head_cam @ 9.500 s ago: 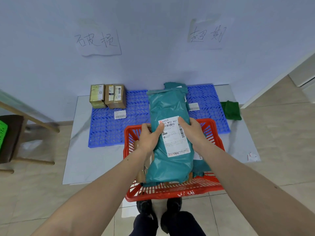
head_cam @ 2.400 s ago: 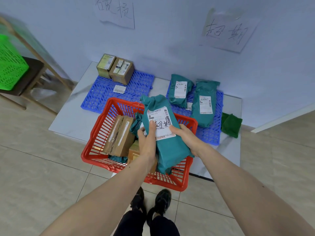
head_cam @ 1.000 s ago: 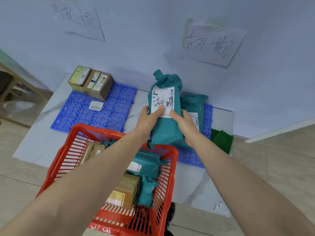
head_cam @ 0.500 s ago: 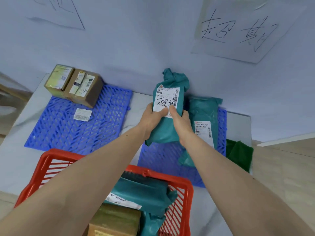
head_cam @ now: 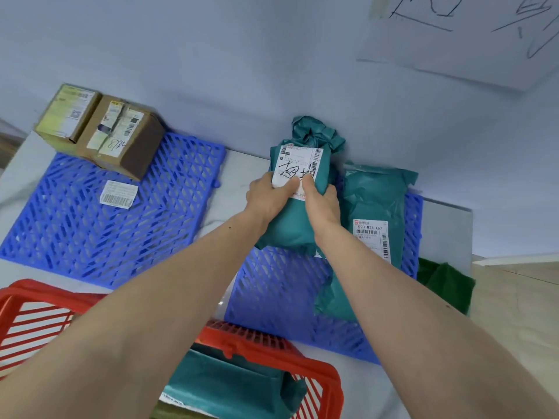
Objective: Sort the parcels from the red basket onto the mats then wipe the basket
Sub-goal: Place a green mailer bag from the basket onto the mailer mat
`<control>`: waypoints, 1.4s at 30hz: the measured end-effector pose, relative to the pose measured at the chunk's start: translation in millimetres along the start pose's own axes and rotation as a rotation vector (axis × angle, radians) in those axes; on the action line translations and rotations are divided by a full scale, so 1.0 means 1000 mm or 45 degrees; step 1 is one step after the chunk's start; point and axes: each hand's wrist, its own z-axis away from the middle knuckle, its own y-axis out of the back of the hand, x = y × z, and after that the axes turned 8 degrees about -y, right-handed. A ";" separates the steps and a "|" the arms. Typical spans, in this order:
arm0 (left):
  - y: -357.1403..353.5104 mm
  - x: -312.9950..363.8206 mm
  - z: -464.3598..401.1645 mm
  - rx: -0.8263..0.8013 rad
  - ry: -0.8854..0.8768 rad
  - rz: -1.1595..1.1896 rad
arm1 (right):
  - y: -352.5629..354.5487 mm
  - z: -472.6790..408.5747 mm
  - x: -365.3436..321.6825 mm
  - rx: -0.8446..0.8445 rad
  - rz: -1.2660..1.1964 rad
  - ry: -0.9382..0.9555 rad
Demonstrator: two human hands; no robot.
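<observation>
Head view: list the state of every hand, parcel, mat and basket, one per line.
Left hand: grips the teal bag parcel with handwritten label.
Right hand: grips the same parcel.
Teal bag parcel with handwritten label: held at the right blue plastic mat, by the wall.
Second teal bag parcel: lying on that mat.
Two cardboard boxes: side by side on the left blue plastic mat.
Red plastic basket: parcels inside.
</observation>
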 end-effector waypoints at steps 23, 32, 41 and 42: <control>0.001 0.003 0.012 -0.093 0.034 0.152 | 0.008 -0.004 0.009 -0.011 0.058 -0.080; 0.012 0.026 0.041 -0.060 0.055 0.034 | 0.021 0.024 -0.002 0.051 0.155 -0.028; 0.040 0.061 0.095 0.085 0.020 -0.002 | 0.047 0.076 -0.003 0.120 0.210 0.154; 0.043 0.064 0.103 0.095 0.008 0.011 | 0.049 0.085 -0.003 0.115 0.207 0.177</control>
